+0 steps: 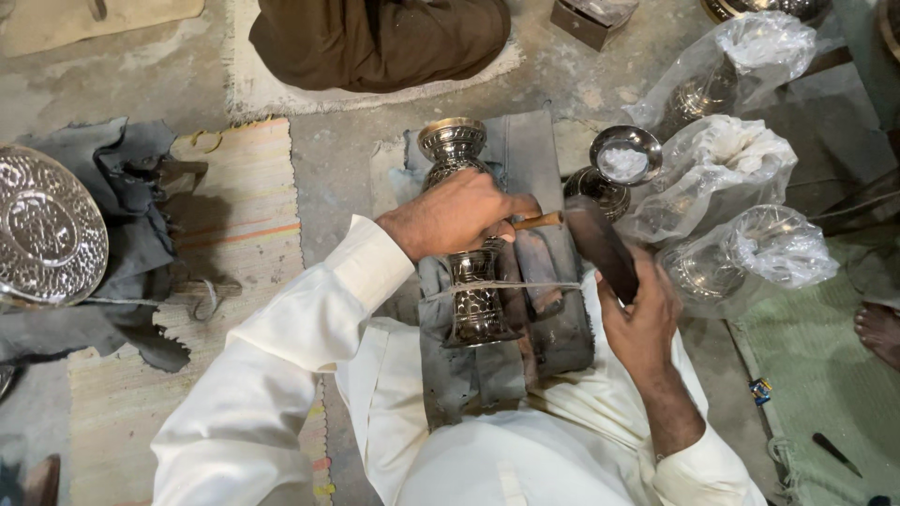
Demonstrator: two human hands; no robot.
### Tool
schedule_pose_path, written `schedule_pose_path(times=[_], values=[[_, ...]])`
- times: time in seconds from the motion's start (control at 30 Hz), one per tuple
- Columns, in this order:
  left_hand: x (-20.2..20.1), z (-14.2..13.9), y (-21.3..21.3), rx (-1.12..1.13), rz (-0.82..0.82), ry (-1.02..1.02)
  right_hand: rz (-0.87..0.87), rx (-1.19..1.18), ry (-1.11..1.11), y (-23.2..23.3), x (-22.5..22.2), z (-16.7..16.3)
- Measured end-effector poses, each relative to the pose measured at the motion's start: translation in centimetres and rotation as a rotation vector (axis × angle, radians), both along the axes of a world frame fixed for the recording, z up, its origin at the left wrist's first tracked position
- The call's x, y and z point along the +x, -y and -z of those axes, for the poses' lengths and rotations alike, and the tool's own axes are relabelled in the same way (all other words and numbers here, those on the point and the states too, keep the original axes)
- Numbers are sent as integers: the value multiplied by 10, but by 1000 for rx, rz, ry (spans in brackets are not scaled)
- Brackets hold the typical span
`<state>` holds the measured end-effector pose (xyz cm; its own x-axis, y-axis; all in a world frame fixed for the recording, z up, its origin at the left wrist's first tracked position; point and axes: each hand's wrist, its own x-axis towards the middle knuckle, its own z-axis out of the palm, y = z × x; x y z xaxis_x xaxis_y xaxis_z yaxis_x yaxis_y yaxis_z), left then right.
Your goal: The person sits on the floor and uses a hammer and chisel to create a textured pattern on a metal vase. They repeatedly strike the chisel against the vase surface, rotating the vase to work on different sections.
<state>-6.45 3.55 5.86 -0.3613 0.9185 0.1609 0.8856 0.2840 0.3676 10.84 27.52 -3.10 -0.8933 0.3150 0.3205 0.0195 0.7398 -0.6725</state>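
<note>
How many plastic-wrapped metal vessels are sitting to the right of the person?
3: one at top right, one in the middle right, one lower right beside the right hand. More may lie beyond the frame edge.

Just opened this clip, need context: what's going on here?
A person in white sits on the floor with an engraved metal vase lying on a grey pad across the lap, strapped down by a cord. The left hand rests on the vase and holds a thin wooden-handled tool to it. The right hand grips a dark mallet raised beside the tool. Bagged vases stand to the right, an embossed tray to the left.
</note>
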Motion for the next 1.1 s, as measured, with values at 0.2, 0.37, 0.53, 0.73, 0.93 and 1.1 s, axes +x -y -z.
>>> schedule_pose_path(times=[0.2,0.37,0.53,0.73,0.93,1.1], values=[[-5,-2,-2,-27,6,16,-3,-8,9,-5,-2,8],[-10,-3,-2,4,42,20,-52,180,-39,-8,-3,15],[-14,-5,-3,2,53,31,0,26,-27,-8,-3,17],[-17,-7,-5,-7,60,67,-20,-129,-65,-9,-5,17],[-21,-8,-5,21,87,52,29,-237,-73,-16,-13,21],[-22,-9,-6,-26,78,76,15,-141,-77,-16,-13,26]])
